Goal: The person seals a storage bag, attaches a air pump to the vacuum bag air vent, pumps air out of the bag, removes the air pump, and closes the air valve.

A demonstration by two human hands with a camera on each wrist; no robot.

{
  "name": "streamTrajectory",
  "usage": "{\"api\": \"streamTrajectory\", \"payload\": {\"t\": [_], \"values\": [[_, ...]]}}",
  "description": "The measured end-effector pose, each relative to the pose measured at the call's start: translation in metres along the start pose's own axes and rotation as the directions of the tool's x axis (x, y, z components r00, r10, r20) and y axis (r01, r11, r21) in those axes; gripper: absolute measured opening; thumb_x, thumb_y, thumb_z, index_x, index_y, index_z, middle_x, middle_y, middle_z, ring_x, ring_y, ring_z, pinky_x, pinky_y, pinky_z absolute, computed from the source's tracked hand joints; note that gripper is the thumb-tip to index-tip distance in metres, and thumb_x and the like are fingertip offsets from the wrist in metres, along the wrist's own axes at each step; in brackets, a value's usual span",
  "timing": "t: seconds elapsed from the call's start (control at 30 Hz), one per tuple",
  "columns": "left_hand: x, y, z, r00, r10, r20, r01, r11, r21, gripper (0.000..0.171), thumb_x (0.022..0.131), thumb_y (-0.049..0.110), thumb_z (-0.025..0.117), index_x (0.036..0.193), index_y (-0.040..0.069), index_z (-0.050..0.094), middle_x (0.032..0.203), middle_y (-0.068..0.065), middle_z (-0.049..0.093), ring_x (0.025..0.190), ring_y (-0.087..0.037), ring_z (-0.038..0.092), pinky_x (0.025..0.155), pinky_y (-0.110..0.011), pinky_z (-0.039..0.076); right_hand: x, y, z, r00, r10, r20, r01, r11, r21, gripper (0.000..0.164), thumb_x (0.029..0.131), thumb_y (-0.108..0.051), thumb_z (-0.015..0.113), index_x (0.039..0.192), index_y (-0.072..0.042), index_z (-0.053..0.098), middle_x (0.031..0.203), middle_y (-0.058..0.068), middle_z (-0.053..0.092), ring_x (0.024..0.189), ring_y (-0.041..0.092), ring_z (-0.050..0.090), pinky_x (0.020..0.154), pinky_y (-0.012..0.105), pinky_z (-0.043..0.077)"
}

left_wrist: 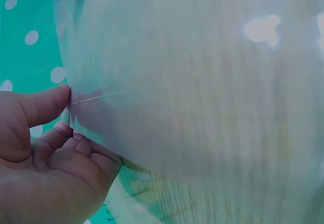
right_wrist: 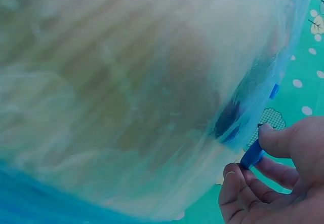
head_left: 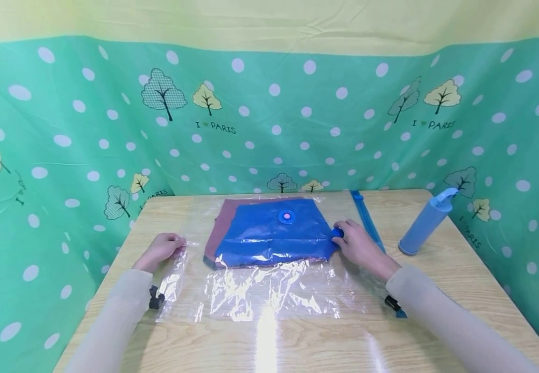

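Note:
A clear plastic vacuum storage bag (head_left: 269, 295) lies flat on the table, with folded blue cloth (head_left: 260, 233) and maroon cloth (head_left: 218, 230) inside. A round blue valve (head_left: 286, 216) with a pink centre sits on its upper face. At the bag's left edge my left hand (head_left: 162, 250) pinches the film between thumb and fingers, as the left wrist view shows with the hand (left_wrist: 61, 148) close up. My right hand (head_left: 360, 246), by the cloth's right end, pinches a small blue cap-like piece (right_wrist: 253, 154). Its exact shape is partly hidden by the fingers.
Along the bag's right side runs a blue zip strip (head_left: 367, 220), passing under the right forearm. A blue hand pump (head_left: 425, 223) stands upright at the table's right. A green dotted curtain (head_left: 250, 124) hangs behind and beside the wooden table (head_left: 213, 347).

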State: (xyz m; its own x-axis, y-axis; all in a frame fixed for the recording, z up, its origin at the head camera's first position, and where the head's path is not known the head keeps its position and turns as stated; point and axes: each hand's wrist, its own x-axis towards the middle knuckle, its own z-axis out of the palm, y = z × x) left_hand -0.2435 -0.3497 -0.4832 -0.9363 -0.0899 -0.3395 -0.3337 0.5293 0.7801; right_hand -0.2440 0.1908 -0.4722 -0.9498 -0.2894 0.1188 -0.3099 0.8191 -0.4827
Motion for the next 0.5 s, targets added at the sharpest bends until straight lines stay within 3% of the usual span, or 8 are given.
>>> {"api": "streamTrajectory", "payload": {"t": [0.3, 0.5], "values": [[0.003, -0.001, -0.002, 1.0, -0.011, -0.001, 0.011, 1.0, 0.021, 0.021, 0.109, 0.016, 0.054, 0.106, -0.001, 0.066, 0.09, -0.005, 0.063, 0.08, -0.016, 0.057, 0.072, -0.028, 0.048, -0.02, 0.011, -0.002, 0.999, 0.004, -0.033, -0.004, 1.0, -0.003, 0.037, 0.103, -0.009, 0.069, 0.134, 0.009, 0.061, 0.12, 0.026, 0.063, 0.108, 0.04, 0.065, 0.091, 0.057, 0.055], [0.002, -0.001, -0.001, 1.0, -0.021, -0.001, 0.021, 1.0, 0.006, 0.022, 0.109, 0.017, 0.054, 0.109, -0.003, 0.065, 0.09, -0.005, 0.064, 0.08, -0.016, 0.057, 0.071, -0.027, 0.049, -0.031, 0.016, -0.01, 0.999, 0.023, -0.028, -0.024, 1.0, -0.014, 0.038, 0.104, -0.011, 0.068, 0.136, 0.008, 0.059, 0.126, 0.027, 0.061, 0.116, 0.044, 0.062, 0.095, 0.059, 0.054]]}}
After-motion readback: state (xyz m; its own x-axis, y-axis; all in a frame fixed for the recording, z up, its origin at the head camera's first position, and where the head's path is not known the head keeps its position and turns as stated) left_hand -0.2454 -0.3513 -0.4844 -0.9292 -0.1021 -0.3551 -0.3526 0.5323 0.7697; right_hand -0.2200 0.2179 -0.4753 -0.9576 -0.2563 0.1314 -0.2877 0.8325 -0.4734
